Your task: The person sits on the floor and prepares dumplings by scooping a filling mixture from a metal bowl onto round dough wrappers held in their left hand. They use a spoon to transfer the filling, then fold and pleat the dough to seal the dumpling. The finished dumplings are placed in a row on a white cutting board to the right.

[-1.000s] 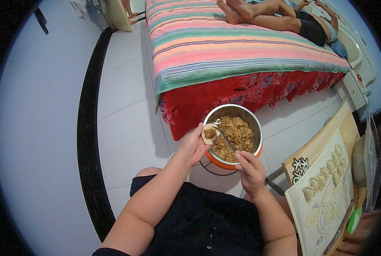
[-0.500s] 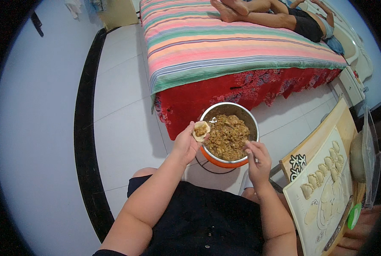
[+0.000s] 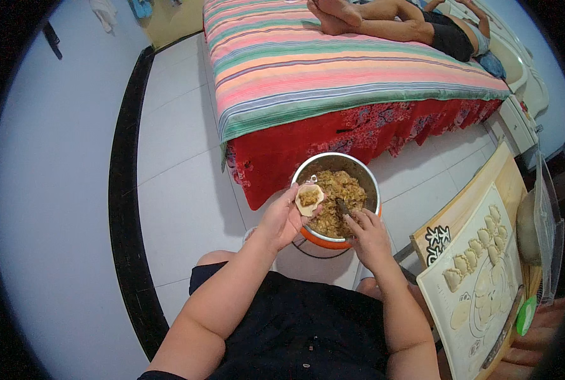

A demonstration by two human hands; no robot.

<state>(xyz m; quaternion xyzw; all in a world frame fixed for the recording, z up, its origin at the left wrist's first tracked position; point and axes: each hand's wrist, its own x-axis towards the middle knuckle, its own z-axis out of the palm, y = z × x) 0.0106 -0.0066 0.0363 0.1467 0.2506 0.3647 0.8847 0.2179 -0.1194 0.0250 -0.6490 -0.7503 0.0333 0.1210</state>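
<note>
My left hand [image 3: 285, 218] holds a round dough wrapper [image 3: 316, 208] on its fingers, at the left rim of a steel bowl [image 3: 379, 196]. A small mound of filling [image 3: 307, 199] sits in the middle of the wrapper. The bowl is largely full of brownish chopped filling [image 3: 349, 183]. Over its near right side, my right hand [image 3: 368, 238] has its fingertips at a dark spoon-like utensil [image 3: 342, 206] that lies in the filling. The fingers appear to grip its near end; the other end is partly hidden by filling.
Under the bowl is an orange stand [image 3: 323, 239]. To the right, a white board [image 3: 431, 285] on a wooden table carries several folded dumplings [image 3: 471, 255] and flat wrappers [image 3: 485, 294], beside a green-handled tool [image 3: 526, 316]. Ahead, a person [image 3: 390, 28] lies on a striped bed [image 3: 282, 76].
My right hand has moved left and inward over the bowl, and the dark utensil shows more clearly. My left hand with the filled wrapper has shifted slightly right.
</note>
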